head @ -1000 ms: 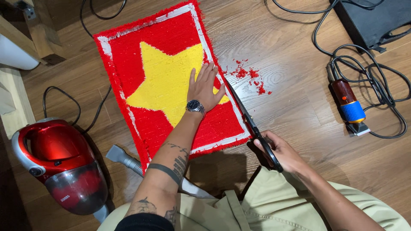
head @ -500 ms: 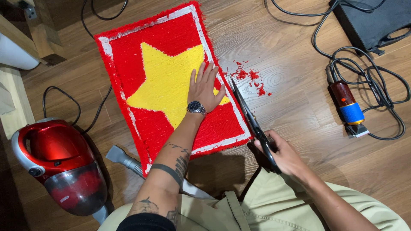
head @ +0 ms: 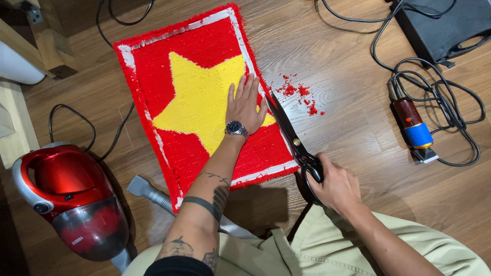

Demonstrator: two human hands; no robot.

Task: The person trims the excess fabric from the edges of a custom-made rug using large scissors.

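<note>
Two hands: we work on a wooden floor (head: pixel 358 128).
Rug (head: pixel 194 87): red, yellow star, flat under our left hand (head: pixel 245 105), fingers spread.
Scissors (head: pixel 291 138): right hand (head: pixel 335 184) fingers curled through handles; blades point away along rug's right edge.
Nearby: vacuum cleaner (head: pixel 71 202), red clippings (head: pixel 302 94).

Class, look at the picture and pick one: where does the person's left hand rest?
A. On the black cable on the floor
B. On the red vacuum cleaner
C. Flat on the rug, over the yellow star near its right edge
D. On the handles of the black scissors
C: the left hand lies flat on the rug, across a point of the yellow star, while the right hand holds the black scissors along the rug's right edge.
</note>
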